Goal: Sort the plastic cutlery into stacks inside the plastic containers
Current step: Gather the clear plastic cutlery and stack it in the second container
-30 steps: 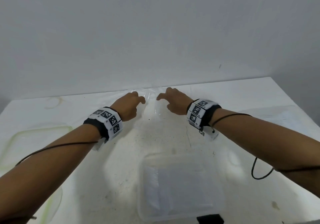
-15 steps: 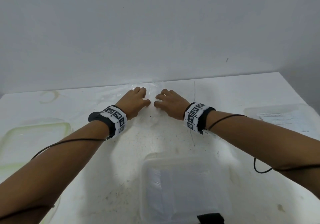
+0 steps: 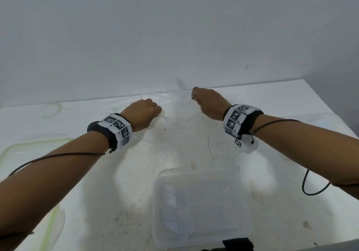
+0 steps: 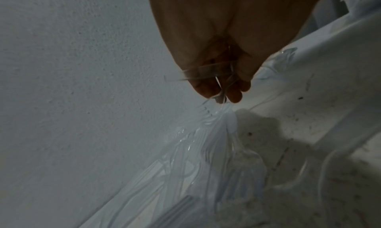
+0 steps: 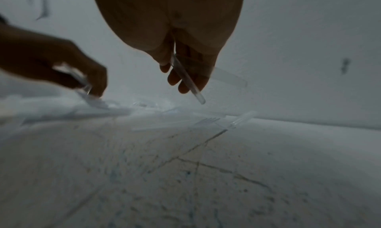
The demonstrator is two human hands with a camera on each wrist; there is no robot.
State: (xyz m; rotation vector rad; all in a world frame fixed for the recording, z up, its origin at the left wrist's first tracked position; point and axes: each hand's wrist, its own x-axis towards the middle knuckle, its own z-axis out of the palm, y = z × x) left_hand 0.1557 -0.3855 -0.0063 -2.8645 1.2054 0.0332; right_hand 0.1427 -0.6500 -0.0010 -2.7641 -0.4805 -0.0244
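At far centre of the white table [image 3: 136, 173], clear plastic cutlery [image 4: 206, 158] lies heaped by the wall. Left hand [image 3: 142, 112]: fingers clamped on several pieces. Right hand [image 3: 208, 103]: fingers curled round clear handles [image 5: 186, 78]; near, a clear container [image 3: 202, 208].

Bare forearms; black wristbands [image 3: 108, 134] with white square-code tags; thin black cables [image 3: 58, 156].

The left hand [image 4: 214, 55] grips a few clear plastic pieces [image 4: 206, 70] — below its fingertips, a heap of clear cutlery [image 4: 208, 160] lies against the wall [image 4: 72, 85].
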